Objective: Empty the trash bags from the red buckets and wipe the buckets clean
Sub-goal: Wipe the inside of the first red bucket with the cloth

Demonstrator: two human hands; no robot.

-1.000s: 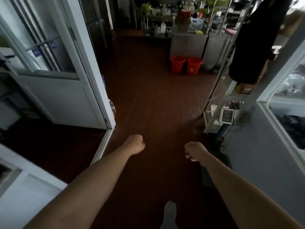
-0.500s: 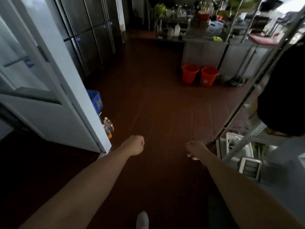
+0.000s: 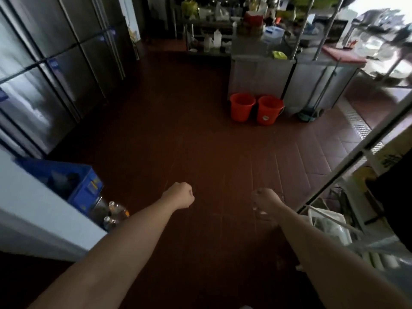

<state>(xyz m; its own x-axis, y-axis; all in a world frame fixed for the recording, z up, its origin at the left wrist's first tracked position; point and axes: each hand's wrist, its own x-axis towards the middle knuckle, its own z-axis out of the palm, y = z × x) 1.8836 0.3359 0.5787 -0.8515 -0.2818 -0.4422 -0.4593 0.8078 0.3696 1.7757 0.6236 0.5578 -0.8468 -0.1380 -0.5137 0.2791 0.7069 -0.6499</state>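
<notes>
Two red buckets stand side by side on the dark tiled floor against a steel counter, far ahead of me: the left bucket [image 3: 242, 107] and the right bucket [image 3: 269, 109], which has a small white label. Their insides are too dark to see a bag. My left hand [image 3: 181, 194] and my right hand [image 3: 264, 202] are held out in front of me, both curled into fists and holding nothing, well short of the buckets.
Steel fridge doors [image 3: 51, 70] line the left side. A blue crate [image 3: 73, 181] and several bottles [image 3: 116, 214] sit low on the left. A metal rack [image 3: 347, 190] with trays stands at the right. A steel counter [image 3: 263, 70] with clutter is behind the buckets, a mop [image 3: 308, 114] beside them.
I have walked forward through the doorway into the kitchen; the buckets look nearer and larger. Both fists stay held out as before.
</notes>
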